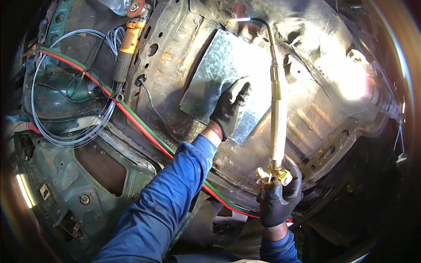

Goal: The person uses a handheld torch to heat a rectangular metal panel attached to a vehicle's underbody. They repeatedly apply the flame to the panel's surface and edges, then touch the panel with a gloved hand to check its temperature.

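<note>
My left hand (229,107), in a black glove, holds a thin grey metal sheet (206,74) against the rusty car floor panel (175,48). Its fingers look bent and pressed together; glare hides part of them. The sheet lies tilted, one corner toward me. In my right hand (283,197), also gloved, is a gas torch (276,127), gripped near its yellowish valve knobs (285,176). The torch points away from me, and its thin bent neck curves left at the far end. A bright streak shows at the tip (243,19), just beyond the sheet's far edge.
A red and green twin hose (144,127) runs diagonally across the left side and beneath my left arm. Coiled thin wire (35,105) hangs over it. An angle grinder (127,48) with yellow body lies far left. Strong light (351,83) glares at right.
</note>
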The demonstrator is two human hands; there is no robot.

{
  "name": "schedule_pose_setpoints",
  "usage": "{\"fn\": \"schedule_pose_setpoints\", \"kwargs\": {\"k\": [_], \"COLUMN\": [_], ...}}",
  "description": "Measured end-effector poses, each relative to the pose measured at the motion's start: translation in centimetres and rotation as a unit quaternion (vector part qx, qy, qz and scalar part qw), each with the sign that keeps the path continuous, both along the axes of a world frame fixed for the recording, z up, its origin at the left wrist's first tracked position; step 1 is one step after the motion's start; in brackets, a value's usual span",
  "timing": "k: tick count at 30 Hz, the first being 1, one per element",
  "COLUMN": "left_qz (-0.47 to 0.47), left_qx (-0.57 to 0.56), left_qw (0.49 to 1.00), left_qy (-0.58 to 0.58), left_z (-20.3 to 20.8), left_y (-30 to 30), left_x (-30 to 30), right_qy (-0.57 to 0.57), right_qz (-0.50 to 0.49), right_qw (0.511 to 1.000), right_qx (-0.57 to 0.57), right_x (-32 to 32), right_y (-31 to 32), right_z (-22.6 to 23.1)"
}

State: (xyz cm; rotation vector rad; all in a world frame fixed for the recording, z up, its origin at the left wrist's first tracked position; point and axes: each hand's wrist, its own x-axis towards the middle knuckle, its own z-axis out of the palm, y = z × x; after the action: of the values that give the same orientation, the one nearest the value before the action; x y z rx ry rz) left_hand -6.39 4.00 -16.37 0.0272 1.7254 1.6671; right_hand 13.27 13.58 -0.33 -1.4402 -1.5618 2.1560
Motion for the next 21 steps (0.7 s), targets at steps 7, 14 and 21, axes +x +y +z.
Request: {"fn": "schedule_pose_setpoints", "kwargs": {"k": [7,14,21], "left_qz": [-0.082,0.048,-0.015], "left_qx": [0.028,0.192,0.085], "left_qw": [0.981,0.979,0.911], "left_qy": [0.173,0.043,0.404], "left_z": [3.6,7.7,3.1], "left_y": [2.1,5.2,5.4], "left_x": [-1.2,-1.8,-1.9], "right_qy": [0.009,-0.064,-0.08], "right_qz": [0.096,0.203,0.207], "right_qw": [0.992,0.949,0.943], "right_qx": [0.087,0.233,0.248], "right_x": [-1.3,-5.2,-5.3], "right_y": [1.2,7.0,8.2], "right_z": [-0.5,5.3,5.0]}}
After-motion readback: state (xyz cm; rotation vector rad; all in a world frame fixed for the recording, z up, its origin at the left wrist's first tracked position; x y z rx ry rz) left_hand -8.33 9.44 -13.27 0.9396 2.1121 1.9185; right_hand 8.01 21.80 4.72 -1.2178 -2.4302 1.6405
